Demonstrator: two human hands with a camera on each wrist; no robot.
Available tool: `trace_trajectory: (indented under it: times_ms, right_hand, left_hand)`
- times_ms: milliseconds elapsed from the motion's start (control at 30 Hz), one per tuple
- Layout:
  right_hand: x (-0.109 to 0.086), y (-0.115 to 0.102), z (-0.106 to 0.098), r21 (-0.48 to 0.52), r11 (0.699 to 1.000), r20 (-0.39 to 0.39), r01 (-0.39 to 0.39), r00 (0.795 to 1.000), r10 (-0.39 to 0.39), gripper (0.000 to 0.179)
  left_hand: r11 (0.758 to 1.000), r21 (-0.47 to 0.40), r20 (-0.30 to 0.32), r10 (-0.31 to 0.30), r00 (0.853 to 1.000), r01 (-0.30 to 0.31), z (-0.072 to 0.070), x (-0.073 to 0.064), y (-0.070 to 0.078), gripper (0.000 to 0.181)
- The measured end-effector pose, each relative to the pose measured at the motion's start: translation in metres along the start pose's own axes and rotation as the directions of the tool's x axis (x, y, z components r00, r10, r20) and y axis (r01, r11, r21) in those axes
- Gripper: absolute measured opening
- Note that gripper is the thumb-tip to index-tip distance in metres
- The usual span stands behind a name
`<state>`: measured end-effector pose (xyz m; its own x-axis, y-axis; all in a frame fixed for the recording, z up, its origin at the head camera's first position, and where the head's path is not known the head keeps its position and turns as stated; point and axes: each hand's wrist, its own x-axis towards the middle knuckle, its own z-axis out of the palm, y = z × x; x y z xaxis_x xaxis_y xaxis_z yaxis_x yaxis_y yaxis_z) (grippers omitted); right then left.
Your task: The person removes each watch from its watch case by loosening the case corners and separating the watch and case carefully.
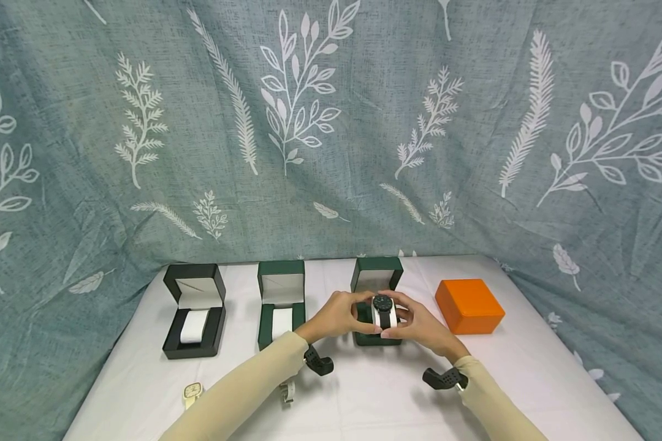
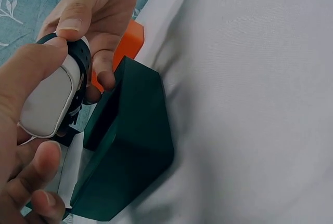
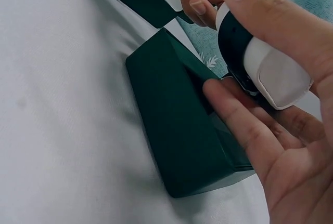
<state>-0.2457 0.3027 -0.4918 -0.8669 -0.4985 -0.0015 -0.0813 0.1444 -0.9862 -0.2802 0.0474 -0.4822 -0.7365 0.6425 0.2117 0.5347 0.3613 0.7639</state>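
Both hands hold a white watch cushion (image 1: 393,313) with a black watch (image 1: 383,304) wrapped round it. My left hand (image 1: 339,315) grips its left side and my right hand (image 1: 419,321) its right side. Just beneath them stands an open green watch box (image 1: 378,264), its lid tipped back; the hands partly cover its base. In the left wrist view, the cushion's flat end (image 2: 48,104) faces the camera, with both thumbs at the dark strap (image 2: 79,57). From the right wrist, the cushion (image 3: 281,76) appears above the green box (image 3: 171,115), raised off it.
Left of the hands stand another open green box (image 1: 281,269) and an open black box (image 1: 194,272), each holding a white cushion. An orange box (image 1: 469,306) sits at the right. Near the front lie a cream-strapped watch (image 1: 192,392) and a silver watch (image 1: 288,392), partly behind the left sleeve.
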Motion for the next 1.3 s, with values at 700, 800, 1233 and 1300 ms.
trace_trajectory:
  times_ms: [700,800,1233,1300]
  right_hand:
    - [0.0007,0.0041,0.0012,-0.012,1.000,0.003,0.019,1.000,-0.019,0.089]
    - [0.0005,0.0031,0.0019,-0.014,1.000,-0.009,0.011,1.000,-0.011,0.086]
    - [-0.0032,0.0040,-0.0026,-0.039,0.999,-0.013,0.021,1.000,-0.021,0.084]
    - [-0.0038,0.0043,-0.0029,-0.032,0.999,-0.008,0.015,1.000,-0.015,0.084]
  left_hand:
    - [1.000,0.021,0.008,-0.003,1.000,0.003,0.0004,0.0008,0.0024,0.080]
    - [1.000,0.023,0.008,-0.003,1.000,0.003,0.0011,0.0006,0.0016,0.080]
    - [0.999,0.038,0.004,-0.017,1.000,0.017,-0.0008,-0.0023,0.0013,0.078]
    - [0.999,0.040,0.006,-0.016,1.000,0.016,-0.0007,-0.0023,0.0010,0.077]
